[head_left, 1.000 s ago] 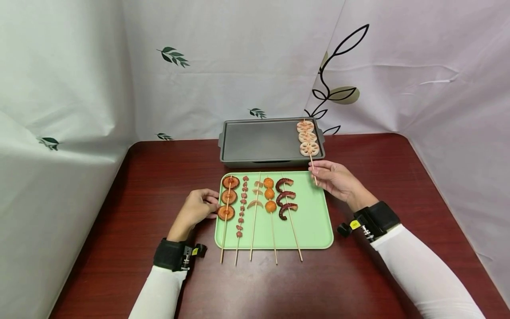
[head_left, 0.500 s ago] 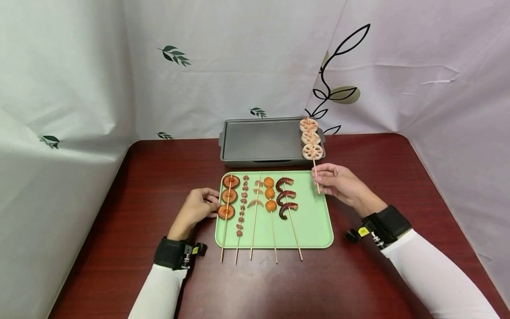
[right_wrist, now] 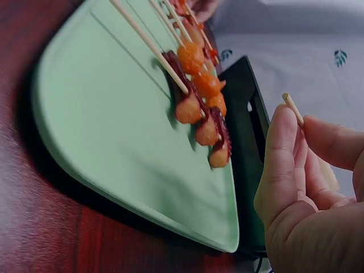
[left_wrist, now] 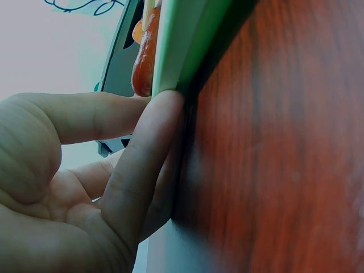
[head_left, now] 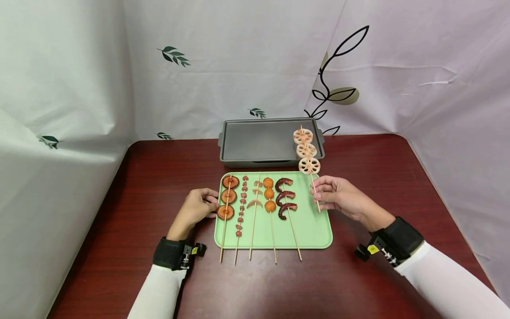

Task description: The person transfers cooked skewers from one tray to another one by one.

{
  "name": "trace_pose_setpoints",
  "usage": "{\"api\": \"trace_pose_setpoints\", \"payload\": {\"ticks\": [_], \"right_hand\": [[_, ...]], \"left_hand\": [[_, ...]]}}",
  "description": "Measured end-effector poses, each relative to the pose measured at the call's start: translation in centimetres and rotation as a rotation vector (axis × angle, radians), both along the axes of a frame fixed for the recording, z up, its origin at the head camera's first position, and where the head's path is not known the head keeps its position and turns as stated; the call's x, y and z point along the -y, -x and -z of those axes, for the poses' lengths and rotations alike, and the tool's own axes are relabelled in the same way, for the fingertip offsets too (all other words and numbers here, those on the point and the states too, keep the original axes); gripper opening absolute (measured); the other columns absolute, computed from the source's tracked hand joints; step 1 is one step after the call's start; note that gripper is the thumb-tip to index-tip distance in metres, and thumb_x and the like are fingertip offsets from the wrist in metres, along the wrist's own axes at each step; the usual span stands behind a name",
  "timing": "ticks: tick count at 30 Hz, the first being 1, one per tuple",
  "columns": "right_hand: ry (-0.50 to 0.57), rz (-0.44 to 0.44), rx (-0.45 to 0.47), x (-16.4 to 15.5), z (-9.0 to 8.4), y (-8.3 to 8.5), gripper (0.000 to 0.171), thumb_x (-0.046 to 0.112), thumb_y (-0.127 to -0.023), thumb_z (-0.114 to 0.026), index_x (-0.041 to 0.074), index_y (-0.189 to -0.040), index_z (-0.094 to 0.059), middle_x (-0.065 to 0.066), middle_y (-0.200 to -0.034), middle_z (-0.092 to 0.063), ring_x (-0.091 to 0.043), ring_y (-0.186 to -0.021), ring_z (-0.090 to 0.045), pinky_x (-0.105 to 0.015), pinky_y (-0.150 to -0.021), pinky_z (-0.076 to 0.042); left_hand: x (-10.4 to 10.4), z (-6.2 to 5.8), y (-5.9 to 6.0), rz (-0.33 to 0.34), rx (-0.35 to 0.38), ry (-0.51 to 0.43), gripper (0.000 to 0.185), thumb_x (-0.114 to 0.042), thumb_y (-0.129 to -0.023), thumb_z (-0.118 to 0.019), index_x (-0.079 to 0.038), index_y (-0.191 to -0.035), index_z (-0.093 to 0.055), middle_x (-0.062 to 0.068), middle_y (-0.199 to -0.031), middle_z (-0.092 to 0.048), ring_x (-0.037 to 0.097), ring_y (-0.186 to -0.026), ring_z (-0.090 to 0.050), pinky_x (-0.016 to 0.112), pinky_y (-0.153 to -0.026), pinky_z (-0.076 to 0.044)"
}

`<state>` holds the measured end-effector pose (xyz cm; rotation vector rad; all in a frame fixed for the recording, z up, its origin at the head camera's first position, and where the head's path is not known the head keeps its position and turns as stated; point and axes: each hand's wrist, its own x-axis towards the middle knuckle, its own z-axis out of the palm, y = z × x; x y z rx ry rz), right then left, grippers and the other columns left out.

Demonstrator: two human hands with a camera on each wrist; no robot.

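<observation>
Between thumb and fingers, my right hand [head_left: 338, 197] pinches the stick of a lotus root skewer [head_left: 306, 150]. Its three pale slices overlap the right front of the grey grill pan [head_left: 259, 139] in the head view, and the stick's lower end is over the green tray [head_left: 314, 230]. In the right wrist view the stick's end [right_wrist: 293, 108] pokes out between thumb and forefinger. My left hand [head_left: 197, 206] grips the tray's left rim, thumb at its outer side, as the left wrist view shows. Beside those fingers lies a mushroom skewer [head_left: 228, 196].
More skewers lie across the tray: small red meat pieces [head_left: 241, 207], thin pale crescents [head_left: 255, 203], orange balls [head_left: 269, 194] and octopus tentacles [head_left: 286, 195]. Their sticks overhang the front rim. The pan stands behind the tray on the dark red table [head_left: 167, 164], against a white curtain [head_left: 239, 66].
My right hand has drawn the lotus root skewer toward me, off its place at the right end of the pan and partly over the tray. The left hand has stayed put.
</observation>
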<state>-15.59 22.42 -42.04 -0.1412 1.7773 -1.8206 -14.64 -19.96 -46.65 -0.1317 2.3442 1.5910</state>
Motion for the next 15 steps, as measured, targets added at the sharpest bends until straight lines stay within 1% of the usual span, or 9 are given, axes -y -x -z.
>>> {"api": "trace_pose_setpoints", "payload": {"ticks": [4, 11, 15], "right_hand": [[-0.048, -0.033, -0.011, 0.0, -0.3, -1.0, 0.029, -0.001, -0.100, -0.062, -0.008, -0.124, -0.047, -0.002, -0.102, -0.066, -0.012, -0.088, -0.068, -0.029, -0.074, -0.065], [-0.114, -0.088, -0.046, -0.1, 0.0, -2.7, 0.030, 0.000, -0.099, -0.062, -0.012, -0.121, -0.045, -0.003, -0.097, -0.061, -0.013, -0.082, -0.067, -0.033, -0.074, -0.066], [-0.144, -0.108, -0.068, 0.0, 0.1, -3.6, 0.034, 0.000, -0.098, -0.063, -0.014, -0.121, -0.043, -0.006, -0.099, -0.060, -0.015, -0.083, -0.067, -0.035, -0.074, -0.066]], "left_hand": [[-0.1, 0.0, 0.0, 0.001, 0.000, 0.001, 0.030, 0.007, -0.093, -0.065, 0.009, -0.124, -0.062, 0.016, -0.096, -0.063, 0.015, -0.071, -0.066, 0.031, -0.064, -0.066], [-0.1, 0.0, 0.0, 0.008, 0.000, 0.010, 0.030, 0.007, -0.094, -0.063, 0.009, -0.124, -0.062, 0.017, -0.097, -0.063, 0.015, -0.073, -0.067, 0.031, -0.064, -0.066], [-0.1, 0.0, -0.1, 0.009, -0.005, 0.011, 0.030, 0.007, -0.094, -0.064, 0.010, -0.124, -0.062, 0.017, -0.096, -0.063, 0.015, -0.072, -0.067, 0.031, -0.064, -0.066]]}}
